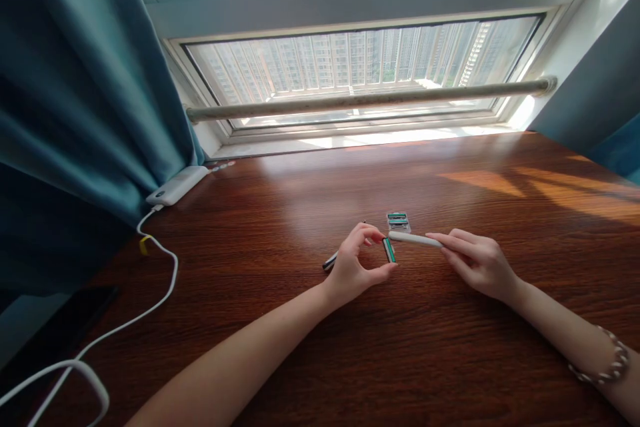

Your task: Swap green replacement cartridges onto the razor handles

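Observation:
My left hand pinches a small green and white razor head between thumb and forefinger, just above the wooden table. My right hand grips a slim white handle, its tip close to the razor head. Just behind them on the table lies a small clear case with green cartridges inside. A dark pen-like object lies beside my left wrist, partly hidden by the hand.
A white power bank sits at the back left by the teal curtain, its white cable trailing toward the near left. A dark phone lies at the left edge. A window with a rail runs behind the table.

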`<state>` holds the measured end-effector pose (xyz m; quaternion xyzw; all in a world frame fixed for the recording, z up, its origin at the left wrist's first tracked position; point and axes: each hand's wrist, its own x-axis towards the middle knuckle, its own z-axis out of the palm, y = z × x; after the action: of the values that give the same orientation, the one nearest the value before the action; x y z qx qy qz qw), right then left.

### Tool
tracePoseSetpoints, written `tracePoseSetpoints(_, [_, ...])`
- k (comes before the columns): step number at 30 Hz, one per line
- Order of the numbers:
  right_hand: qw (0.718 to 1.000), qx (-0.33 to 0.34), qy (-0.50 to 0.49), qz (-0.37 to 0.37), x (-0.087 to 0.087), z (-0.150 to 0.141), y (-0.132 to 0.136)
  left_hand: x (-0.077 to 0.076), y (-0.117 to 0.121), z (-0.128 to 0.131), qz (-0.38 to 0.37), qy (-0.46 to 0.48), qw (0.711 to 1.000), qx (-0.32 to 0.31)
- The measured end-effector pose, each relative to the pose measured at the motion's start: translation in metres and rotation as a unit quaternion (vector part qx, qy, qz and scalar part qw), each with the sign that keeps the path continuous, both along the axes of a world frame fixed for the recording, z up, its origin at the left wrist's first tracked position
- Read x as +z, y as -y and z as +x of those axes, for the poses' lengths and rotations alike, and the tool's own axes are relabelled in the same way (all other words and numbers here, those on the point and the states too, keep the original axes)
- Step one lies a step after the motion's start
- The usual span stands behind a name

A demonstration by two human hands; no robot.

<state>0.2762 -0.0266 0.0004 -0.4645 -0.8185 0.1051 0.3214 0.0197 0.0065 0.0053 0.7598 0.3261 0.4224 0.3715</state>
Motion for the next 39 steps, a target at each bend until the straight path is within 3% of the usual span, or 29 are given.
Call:
tracePoseSetpoints(5, [0.999, 0.038, -0.004, -0.007, 0.0016, -0.0021, 0.0018, 0.0002, 0.0007, 0.0000, 0.001, 0.002, 1.000, -0.005])
tracePoseSetpoints(10, [1.000, -0.013, 0.003, 0.025, 0.0006, -0.0030, 0.0016, -0.0020, 0.0001, 0.0006, -0.001, -0.002, 1.000, -0.009])
tracePoseSetpoints(16, [0.999, 0.033, 0.018, 0.016, 0.0018, -0.0013, 0.0040, -0.0051, -0.0009, 0.0010, -0.001, 0.006, 1.000, -0.013])
tracePoseSetpoints(22, [0.996, -0.064, 0.018, 0.055, -0.0029, -0.0004, 0.0006, -0.0042, 0.0002, 0.0013, -0.003, 0.014, 1.000, -0.016])
tracePoseSetpoints(29, [0.999, 0.043, 0.006, 0.033, -0.0007, 0.0001, 0.0037, -0.0054, -0.0011, 0.0018, -0.014, 0.019, 0.999, -0.024])
tracePoseSetpoints(34, [0.997, -0.048, 0.011, 0.056, -0.0034, -0.0009, 0.0020, -0.0039, 0.0007, 0.0022, -0.015, 0.028, 0.999, -0.029])
tracePoseSetpoints(39, [0.998, 0.032, 0.002, 0.051, 0.0007, -0.0008, 0.0050, -0.0036, 0.0001, 0.0014, -0.014, 0.026, 0.999, -0.026])
